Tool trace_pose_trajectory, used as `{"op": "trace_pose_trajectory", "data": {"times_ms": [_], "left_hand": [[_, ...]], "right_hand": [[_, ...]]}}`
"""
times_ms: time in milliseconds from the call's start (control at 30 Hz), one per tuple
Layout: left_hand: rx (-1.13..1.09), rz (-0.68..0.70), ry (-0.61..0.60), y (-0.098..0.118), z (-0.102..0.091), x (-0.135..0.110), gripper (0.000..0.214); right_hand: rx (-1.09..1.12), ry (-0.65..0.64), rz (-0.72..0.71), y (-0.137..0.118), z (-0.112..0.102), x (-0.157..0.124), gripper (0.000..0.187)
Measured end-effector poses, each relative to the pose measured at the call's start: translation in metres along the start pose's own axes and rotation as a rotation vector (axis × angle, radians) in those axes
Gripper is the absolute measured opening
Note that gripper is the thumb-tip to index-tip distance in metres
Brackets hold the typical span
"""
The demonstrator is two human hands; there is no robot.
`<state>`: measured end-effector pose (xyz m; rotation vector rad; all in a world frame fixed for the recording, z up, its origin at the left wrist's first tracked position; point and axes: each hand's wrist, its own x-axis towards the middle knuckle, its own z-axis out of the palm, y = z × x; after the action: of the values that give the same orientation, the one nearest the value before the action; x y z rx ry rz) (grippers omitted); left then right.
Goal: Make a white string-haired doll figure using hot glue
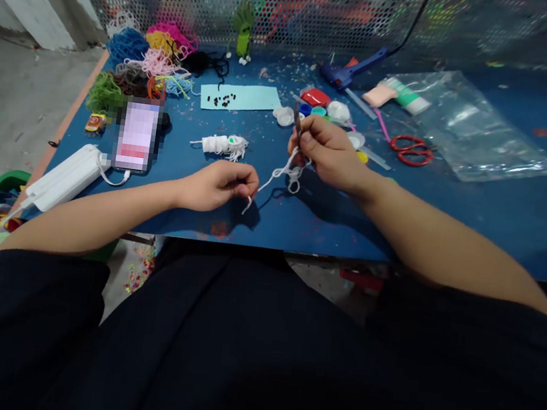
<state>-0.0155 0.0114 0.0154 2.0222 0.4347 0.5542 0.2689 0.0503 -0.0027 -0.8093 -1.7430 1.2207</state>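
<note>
White yarn [277, 173] runs between my two hands above the table, with loose loops hanging under the right one. My left hand [218, 185] is closed, pinching the yarn near its loose end. In my right hand [333, 154] the fingers grip the yarn along with a slim metal tool [298, 117] pointing up and away; its exact kind is unclear. A white yarn-wrapped figure [223, 146] with a fringe and a small green spot lies just beyond my left hand.
Behind lie yarn bundles [156, 58], a light blue card [262, 98] with black beads, and a blue glue gun [351, 74]. Red-handled scissors [411, 150] and a plastic bag [483, 142] lie right. A phone [136, 136] and white power strip [68, 175] are left.
</note>
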Motion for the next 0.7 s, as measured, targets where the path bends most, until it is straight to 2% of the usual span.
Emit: {"op": "trace_pose_trajectory", "data": {"times_ms": [100,200,267,367,433,500,600,700], "left_hand": [[-0.332,-0.091,0.019,0.002,-0.003,0.001,0.030],[-0.520,-0.121,0.045,0.003,-0.004,0.001,0.047],[-0.576,-0.118,0.082,0.002,-0.003,0.001,0.050],[-0.611,-0.118,0.153,-0.001,-0.001,0.002,0.049],[-0.615,-0.131,0.200,-0.004,0.000,0.003,0.048],[-0.608,-0.144,0.234,-0.008,0.002,0.005,0.047],[-0.599,-0.154,0.264,-0.012,0.004,0.007,0.047],[-0.591,-0.163,0.286,-0.013,0.006,0.008,0.045]], "right_hand": [[-0.156,-0.025,-0.005,0.004,0.000,0.001,0.054],[-0.312,-0.033,-0.019,0.005,0.001,-0.001,0.058],[-0.363,0.033,-0.032,0.003,0.002,-0.003,0.058],[-0.384,0.214,-0.094,-0.004,0.005,-0.006,0.057],[-0.374,0.251,-0.096,-0.011,0.010,-0.009,0.055],[-0.344,0.157,-0.041,-0.019,0.019,-0.013,0.054],[-0.282,-0.054,0.051,-0.031,0.038,-0.022,0.051],[-0.230,-0.115,0.084,-0.039,0.054,-0.030,0.046]]}}
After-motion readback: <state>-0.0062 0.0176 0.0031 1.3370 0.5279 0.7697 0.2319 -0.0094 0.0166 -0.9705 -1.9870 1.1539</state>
